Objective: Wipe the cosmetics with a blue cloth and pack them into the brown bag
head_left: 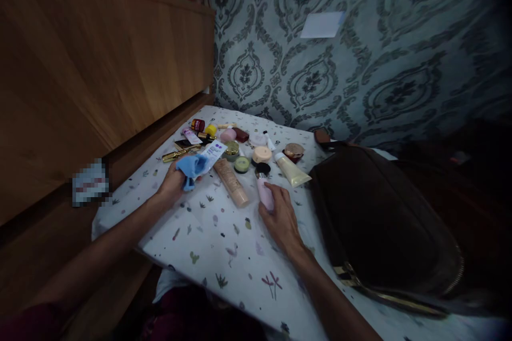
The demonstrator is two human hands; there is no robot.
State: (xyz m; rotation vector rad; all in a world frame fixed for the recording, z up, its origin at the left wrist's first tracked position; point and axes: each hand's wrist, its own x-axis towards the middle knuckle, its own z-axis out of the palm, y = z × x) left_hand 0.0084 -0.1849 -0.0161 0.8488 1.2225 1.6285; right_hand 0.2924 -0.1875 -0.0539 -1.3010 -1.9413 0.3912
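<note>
My left hand (172, 182) is closed around a crumpled blue cloth (192, 166). A white tube with purple print (215, 153) sticks out beyond the cloth; whether my fingers grip it too is hidden. On the right, my right hand (280, 213) has its fingers round a pale pink bottle (264, 192) with a black cap, low on the table. Between the hands lies a beige tube (232, 184). Close by are a green round jar (241, 164), a peach-lidded jar (261, 155) and a cream-coloured tube (293, 170).
Several more cosmetics, among them a dark red jar (197, 124) and a gold tube (174, 156), lie at the back of the patterned table (208, 240). A dark brown bag (376, 224) stands at the right. Wooden furniture (120, 53) borders the left; patterned wallpaper (272, 53) is behind.
</note>
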